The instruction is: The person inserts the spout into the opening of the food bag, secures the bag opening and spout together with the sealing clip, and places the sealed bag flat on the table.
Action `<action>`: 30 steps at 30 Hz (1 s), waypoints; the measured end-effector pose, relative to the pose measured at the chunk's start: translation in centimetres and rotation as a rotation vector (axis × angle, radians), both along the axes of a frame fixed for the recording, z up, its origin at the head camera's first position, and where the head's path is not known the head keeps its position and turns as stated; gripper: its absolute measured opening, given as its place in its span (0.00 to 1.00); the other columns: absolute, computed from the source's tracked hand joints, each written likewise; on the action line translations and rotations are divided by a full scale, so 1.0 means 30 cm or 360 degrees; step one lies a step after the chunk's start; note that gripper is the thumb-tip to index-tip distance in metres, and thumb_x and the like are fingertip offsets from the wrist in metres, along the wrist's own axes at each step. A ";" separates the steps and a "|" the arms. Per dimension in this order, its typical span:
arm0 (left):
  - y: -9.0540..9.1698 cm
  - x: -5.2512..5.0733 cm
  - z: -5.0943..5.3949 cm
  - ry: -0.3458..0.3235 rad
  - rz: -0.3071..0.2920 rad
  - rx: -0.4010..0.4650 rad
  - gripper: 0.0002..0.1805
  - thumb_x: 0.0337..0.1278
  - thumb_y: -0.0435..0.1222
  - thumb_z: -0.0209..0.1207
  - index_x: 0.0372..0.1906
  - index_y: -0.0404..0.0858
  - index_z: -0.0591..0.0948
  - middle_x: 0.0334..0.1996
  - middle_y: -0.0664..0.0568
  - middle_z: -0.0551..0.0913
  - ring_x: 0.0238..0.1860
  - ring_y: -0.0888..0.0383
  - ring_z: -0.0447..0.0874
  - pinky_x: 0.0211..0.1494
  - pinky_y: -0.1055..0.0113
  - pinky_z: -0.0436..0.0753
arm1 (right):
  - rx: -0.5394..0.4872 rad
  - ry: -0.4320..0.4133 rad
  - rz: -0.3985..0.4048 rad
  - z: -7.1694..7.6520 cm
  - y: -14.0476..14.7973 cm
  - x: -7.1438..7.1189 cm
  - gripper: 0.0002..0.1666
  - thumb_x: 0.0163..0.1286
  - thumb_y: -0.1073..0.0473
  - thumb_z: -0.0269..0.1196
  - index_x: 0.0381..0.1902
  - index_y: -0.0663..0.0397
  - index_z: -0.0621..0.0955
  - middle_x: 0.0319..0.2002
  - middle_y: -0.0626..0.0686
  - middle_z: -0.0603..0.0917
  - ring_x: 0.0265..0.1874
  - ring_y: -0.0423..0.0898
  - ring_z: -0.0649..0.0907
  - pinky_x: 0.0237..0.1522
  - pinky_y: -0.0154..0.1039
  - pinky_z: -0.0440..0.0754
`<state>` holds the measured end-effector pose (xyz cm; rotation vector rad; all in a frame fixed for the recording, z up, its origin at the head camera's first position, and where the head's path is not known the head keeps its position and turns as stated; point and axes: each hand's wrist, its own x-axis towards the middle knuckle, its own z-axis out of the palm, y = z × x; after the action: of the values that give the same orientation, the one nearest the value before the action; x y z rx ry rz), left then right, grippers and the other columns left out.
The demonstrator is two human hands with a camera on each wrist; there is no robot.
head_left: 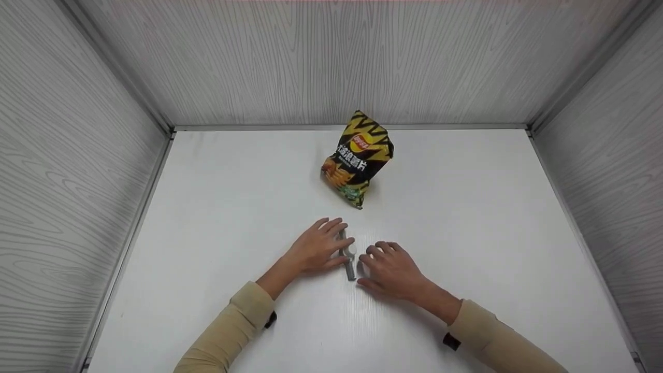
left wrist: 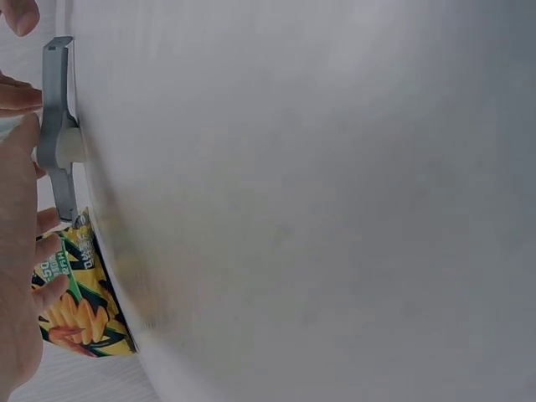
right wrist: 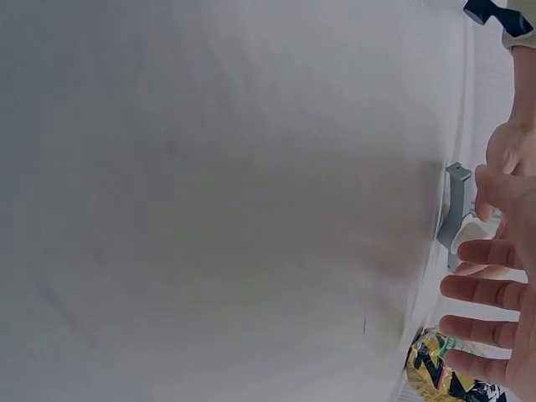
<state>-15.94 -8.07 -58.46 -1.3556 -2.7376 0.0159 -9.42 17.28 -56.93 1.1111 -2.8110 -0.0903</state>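
A grey bar-shaped clip (head_left: 350,270) with a white round part (left wrist: 70,146) at its middle lies on the white table. My left hand (head_left: 317,247) reaches over it from the left, its thumb and index finger at the bar, other fingers fairly straight. Part of the clip is covered by these fingers, and a firm pinch does not show. To the right, my right hand (head_left: 392,270) is just apart from the clip, fingers loosely bent and holding nothing. Behind both hands a black and yellow chip bag (head_left: 357,158) sits on the table.
Grey wood-grain panels (head_left: 331,62) wall the table (head_left: 248,181) at the back and both sides. Metal strips (head_left: 259,127) run along the panel bases. A dark band piece (head_left: 451,341) shows below the right cuff, another (head_left: 270,319) by the left cuff.
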 end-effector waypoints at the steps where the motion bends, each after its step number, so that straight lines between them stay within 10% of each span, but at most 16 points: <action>1: 0.001 -0.001 -0.001 0.0004 -0.0003 0.0003 0.28 0.77 0.63 0.48 0.72 0.57 0.77 0.73 0.46 0.77 0.78 0.46 0.72 0.80 0.48 0.71 | -0.0005 0.0000 0.0001 0.000 -0.001 0.000 0.31 0.71 0.28 0.63 0.57 0.43 0.83 0.52 0.50 0.87 0.57 0.52 0.85 0.60 0.52 0.84; 30: 0.012 0.002 -0.004 0.0058 0.0028 0.0068 0.25 0.78 0.63 0.47 0.49 0.49 0.84 0.64 0.47 0.83 0.74 0.46 0.77 0.74 0.50 0.77 | -0.0070 0.0137 0.0076 -0.022 -0.027 -0.009 0.27 0.70 0.29 0.65 0.45 0.45 0.86 0.42 0.49 0.88 0.46 0.50 0.87 0.52 0.48 0.87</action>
<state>-15.87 -7.71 -58.58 -1.3074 -2.7039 -0.0170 -9.69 16.48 -57.58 1.1358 -2.6960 -0.0697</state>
